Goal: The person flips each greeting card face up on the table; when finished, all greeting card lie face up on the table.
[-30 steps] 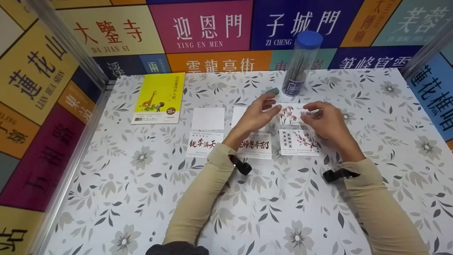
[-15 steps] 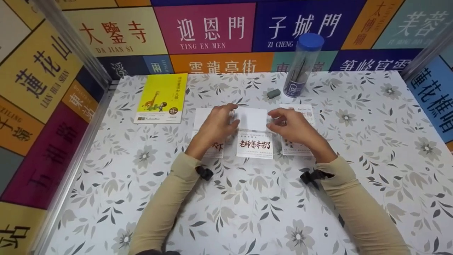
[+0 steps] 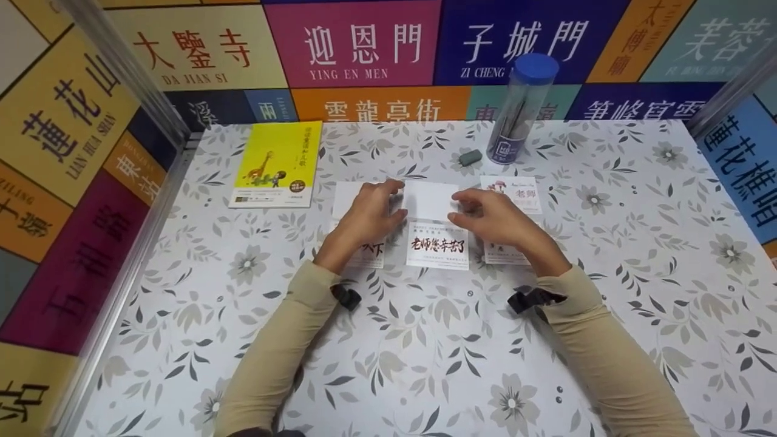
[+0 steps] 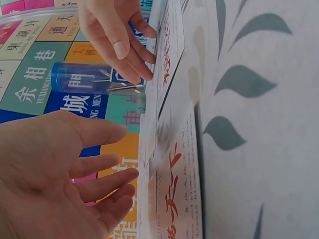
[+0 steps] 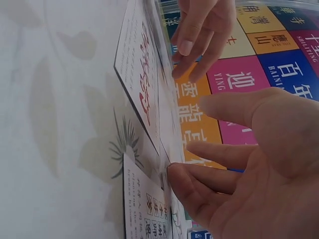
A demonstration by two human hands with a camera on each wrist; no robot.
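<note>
A blank white card (image 3: 432, 200) lies in the middle of the back row, between my two hands. My left hand (image 3: 370, 209) is at its left edge, fingers loosely bent and thumb apart from them. At the right edge is my right hand (image 3: 495, 217), its fingers spread in the right wrist view with one fingertip (image 5: 175, 172) low by the cards. Below the blank card lies a card with dark red brush lettering (image 3: 438, 245). Another lettered card (image 4: 174, 199) is partly under my left hand; a flowered card (image 3: 527, 194) shows behind my right hand.
A yellow book (image 3: 276, 164) lies at the back left. A clear tube with a blue cap (image 3: 522, 109) stands at the back right, beside a small grey-green eraser-like block (image 3: 470, 158). Printed wall panels (image 3: 364, 45) border the table (image 3: 425, 352).
Both hands have moved left, from the flowered card on the right to the blank middle card. Over the last half second, the right hand has shifted slightly further left.
</note>
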